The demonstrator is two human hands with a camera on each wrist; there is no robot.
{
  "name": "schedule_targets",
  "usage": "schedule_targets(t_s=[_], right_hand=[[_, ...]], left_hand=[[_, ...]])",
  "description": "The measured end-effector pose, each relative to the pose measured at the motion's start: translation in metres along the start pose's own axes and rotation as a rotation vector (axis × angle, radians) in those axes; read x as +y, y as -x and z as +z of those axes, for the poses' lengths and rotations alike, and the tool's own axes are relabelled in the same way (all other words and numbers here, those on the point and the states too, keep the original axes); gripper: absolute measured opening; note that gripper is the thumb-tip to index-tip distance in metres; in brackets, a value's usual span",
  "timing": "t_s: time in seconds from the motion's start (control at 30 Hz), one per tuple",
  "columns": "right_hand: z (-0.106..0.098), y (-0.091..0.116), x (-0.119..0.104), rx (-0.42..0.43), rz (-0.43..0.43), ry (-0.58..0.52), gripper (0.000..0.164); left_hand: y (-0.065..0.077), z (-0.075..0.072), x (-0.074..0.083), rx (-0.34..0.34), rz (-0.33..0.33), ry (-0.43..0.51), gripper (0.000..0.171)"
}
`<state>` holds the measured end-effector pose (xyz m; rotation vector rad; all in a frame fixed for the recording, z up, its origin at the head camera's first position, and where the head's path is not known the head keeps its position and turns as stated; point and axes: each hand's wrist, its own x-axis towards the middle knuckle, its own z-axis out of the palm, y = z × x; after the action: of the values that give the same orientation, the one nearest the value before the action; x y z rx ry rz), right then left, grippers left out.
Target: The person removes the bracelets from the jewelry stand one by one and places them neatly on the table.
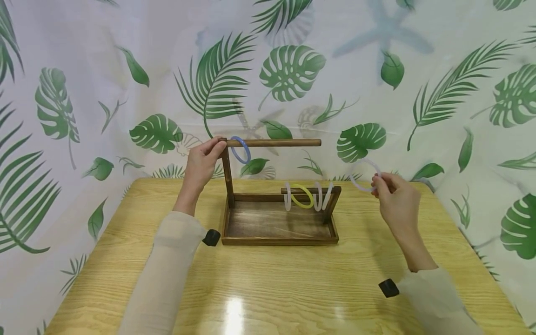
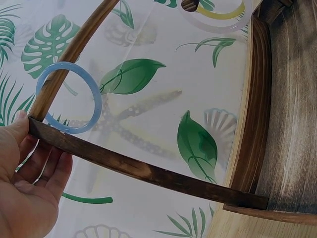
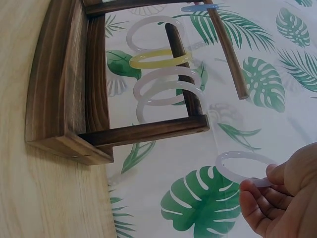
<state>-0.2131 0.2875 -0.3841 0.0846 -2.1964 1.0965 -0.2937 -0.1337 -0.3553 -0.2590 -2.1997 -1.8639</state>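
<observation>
A dark wooden bangle stand [image 1: 279, 241] has a tall post on the left and a short one on the right, each with a horizontal bar. My left hand [image 1: 202, 163] grips the top of the tall post, thumb and fingers around its corner. Just right of those fingers a blue bangle [image 1: 240, 150] hangs on the upper bar [image 1: 284, 143]. Between thumb and fingers, my right hand [image 1: 398, 200] pinches a pale, whitish bangle [image 3: 237, 154], held in the air right of the stand. On the lower bar hang a yellow bangle [image 1: 302, 196] and several whitish bangles [image 1: 287, 197].
The stand's shallow tray sits on a light wooden table [image 1: 276, 288]. Behind the table hangs a white curtain [image 1: 310, 111] printed with green leaves. Both sleeves carry small black devices at the wrists.
</observation>
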Motion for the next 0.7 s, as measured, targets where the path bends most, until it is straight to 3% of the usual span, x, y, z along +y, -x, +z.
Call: schedule_targets(t_s=[0.33, 0.7], right_hand=[[-0.013, 0.012, 0.008, -0.013, 0.024, 0.021, 0.017], [-0.021, 0.032, 0.011, -0.082, 0.043, 0.064, 0.016]], left_hand=[[0.0, 0.0, -0.002, -0.001, 0.002, 0.01, 0.041], [0.0, -0.001, -0.001, -0.007, 0.004, 0.004, 0.042]])
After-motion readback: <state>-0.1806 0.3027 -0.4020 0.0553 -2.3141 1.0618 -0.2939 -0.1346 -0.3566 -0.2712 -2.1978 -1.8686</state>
